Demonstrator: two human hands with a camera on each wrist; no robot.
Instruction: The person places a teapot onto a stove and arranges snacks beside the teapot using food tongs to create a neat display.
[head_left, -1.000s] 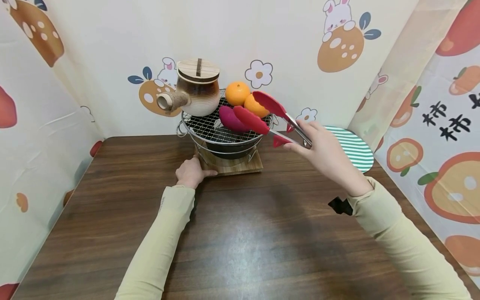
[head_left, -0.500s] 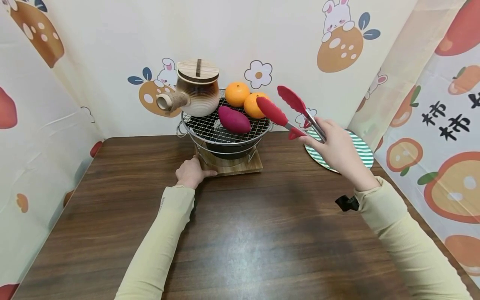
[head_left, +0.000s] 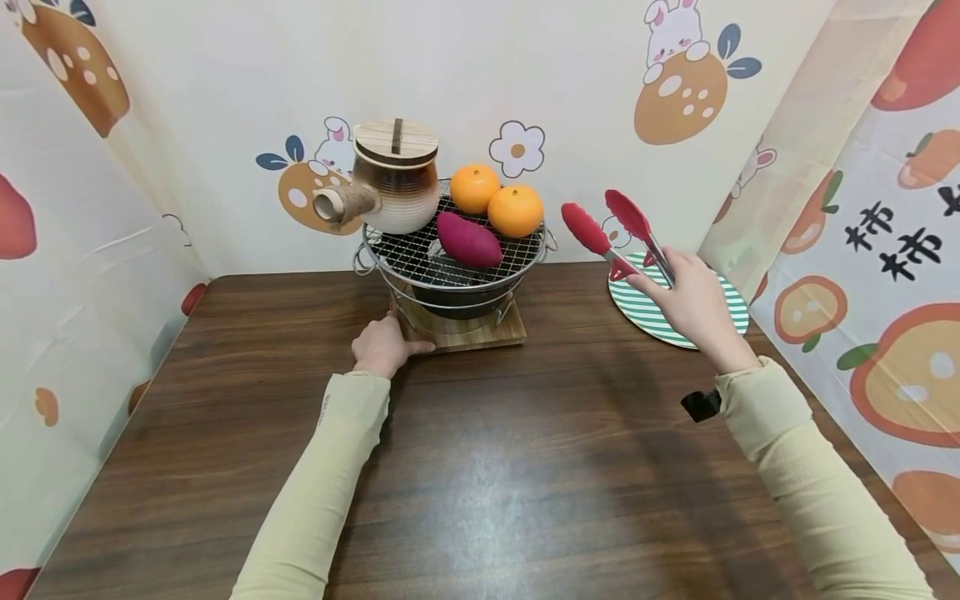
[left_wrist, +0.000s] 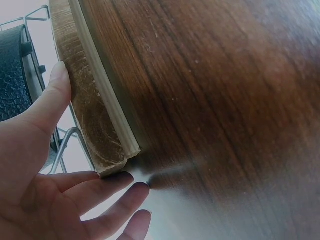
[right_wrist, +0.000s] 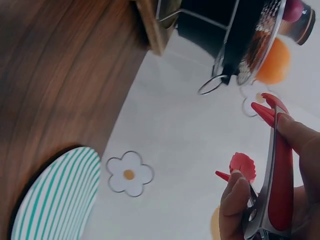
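Observation:
My right hand (head_left: pixel 693 304) holds metal tongs (head_left: pixel 660 260) with red tips. The tips are spread apart with nothing between them, above a green-and-white striped oval mat (head_left: pixel 652 315). My left hand (head_left: pixel 381 345) holds the left front corner of a wooden board (head_left: pixel 480 335), its thumb along the front edge and its fingers at the side (left_wrist: pixel 95 192). On the board stands a round grill (head_left: pixel 453 287) with a wire mesh top. A purple sweet potato (head_left: pixel 468 240) and two oranges (head_left: pixel 515 211) (head_left: pixel 475 188) lie on the mesh, apart from the tongs.
A brown-and-cream clay pot (head_left: pixel 405 200) with a wooden lid and rope-wrapped handle stands on the mesh at the left. Behind the dark wooden table (head_left: pixel 480 467) rises a printed cloth backdrop (head_left: pixel 465 75), which also closes off both sides.
The tongs, held in my right hand, have moved right, away from the sweet potato and the nearer orange, to above the striped mat. My left hand has stayed at the board's corner.

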